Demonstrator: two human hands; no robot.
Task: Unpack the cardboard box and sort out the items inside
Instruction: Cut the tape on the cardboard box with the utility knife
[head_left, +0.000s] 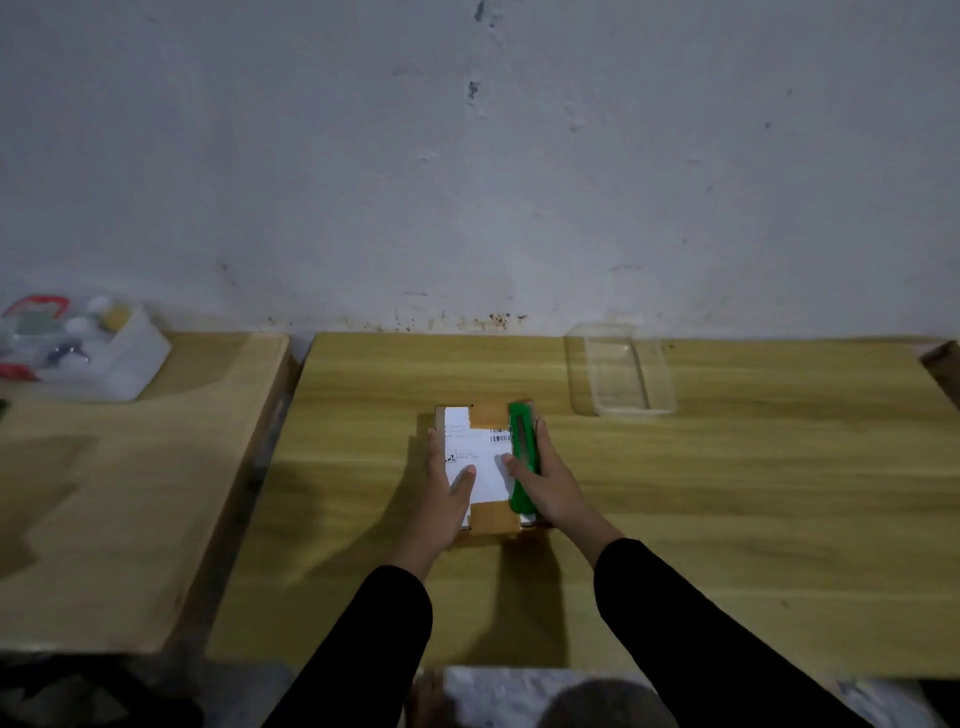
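- The cardboard box (485, 514) is lying flat near the middle of the wooden table (727, 519), sealed with brown tape and carrying a white shipping label (475, 457) on top
- The left hand (449, 486) is pressing on the box's left side, fingers spread along the edge and the thumb resting on the label
- The right hand (550, 483) is holding a green utility knife (522, 457) lying along the right edge of the box top, fingers wrapped round its far side
- The box is looking small, stiff and probably light, so it is likely needing the left hand's weight to keep it from sliding on the smooth wood
- The tape is looking slick; the best purchase is seeming to be the side walls, not the top
- A clear plastic tray (621, 371) is standing well apart at the back right, likely waiting for the contents
- A white bin of small items (88, 348) is sitting on the neighbouring table at far left
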